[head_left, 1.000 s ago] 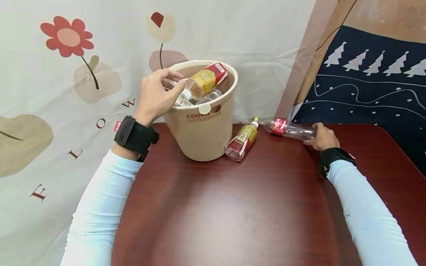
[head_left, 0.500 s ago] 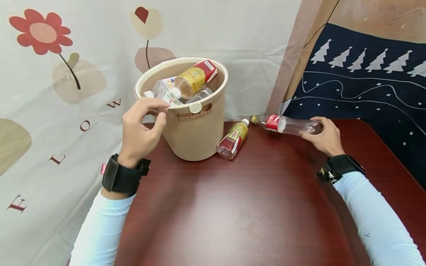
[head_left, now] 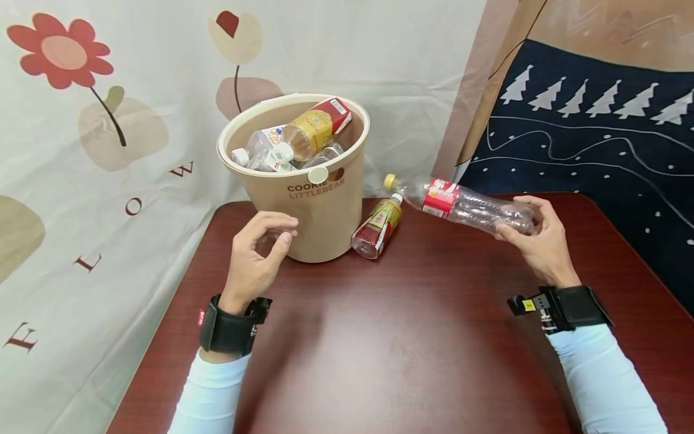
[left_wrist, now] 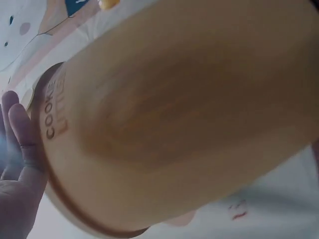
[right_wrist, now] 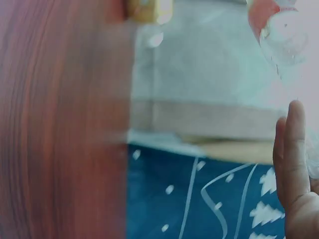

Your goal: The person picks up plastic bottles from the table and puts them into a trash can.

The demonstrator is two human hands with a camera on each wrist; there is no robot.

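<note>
My right hand [head_left: 542, 241] grips the base of a clear plastic bottle [head_left: 477, 208] with a red label and a yellow cap. The bottle is raised off the table, cap end to the left and slightly higher. In the right wrist view, my fingers [right_wrist: 295, 154] lie along its see-through side. My left hand [head_left: 259, 259] holds nothing; its fingers are loosely bent above the table, in front of the beige bucket [head_left: 309, 211]. Against the bucket's right foot lies a smaller bottle [head_left: 378, 228] with a yellow and red label and a white cap.
Several plastic bottles lie in the bucket, topped by a yellow and red one [head_left: 314, 129]. The dark red table [head_left: 401, 337] meets a printed cloth [head_left: 423, 78] at the back. A navy cloth with white trees [head_left: 585, 138] hangs at the right.
My right hand has lifted the red-labelled bottle off the table. My left hand has moved from the bucket's rim down to the front of the bucket. The head view has shifted slightly.
</note>
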